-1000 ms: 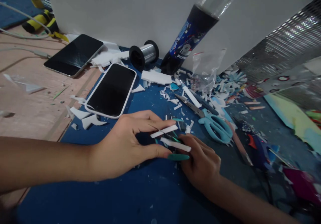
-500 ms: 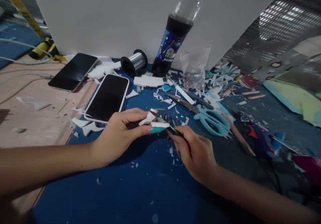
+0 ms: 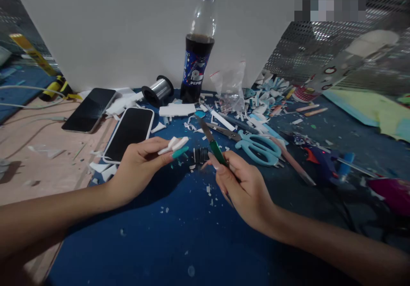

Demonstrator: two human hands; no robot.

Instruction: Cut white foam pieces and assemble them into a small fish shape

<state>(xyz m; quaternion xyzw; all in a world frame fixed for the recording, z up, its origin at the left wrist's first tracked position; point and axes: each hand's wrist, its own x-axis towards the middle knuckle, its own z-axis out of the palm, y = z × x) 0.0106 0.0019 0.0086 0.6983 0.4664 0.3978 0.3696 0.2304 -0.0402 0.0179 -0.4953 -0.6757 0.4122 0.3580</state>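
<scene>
My left hand (image 3: 139, 168) pinches a small white and teal foam-like piece (image 3: 174, 145) between thumb and fingers. In my right hand (image 3: 241, 183) is a craft knife with a green handle (image 3: 218, 150), its blade pointing up and away from me. Blade and white piece are apart. Beneath and between the hands, a small dark ribbed object (image 3: 200, 154) lies on the blue mat (image 3: 153, 243) among tiny white scraps. Blue-handled scissors (image 3: 259, 149) lie just beyond my right hand. A white-edged phone (image 3: 130, 134) is close behind my left hand.
A Pepsi bottle (image 3: 196, 66) stands at the back beside a wire spool (image 3: 158, 90) and a clear plastic bag (image 3: 231, 87). Another phone (image 3: 89, 110) lies left. Foam scraps (image 3: 270, 93) pile up back right. A blue glue gun (image 3: 326, 164) lies at the right.
The knife has come away from the white piece, and its blade now points upward. My hands have moved apart, the left one shifting left. The camera view has tilted and shifted.
</scene>
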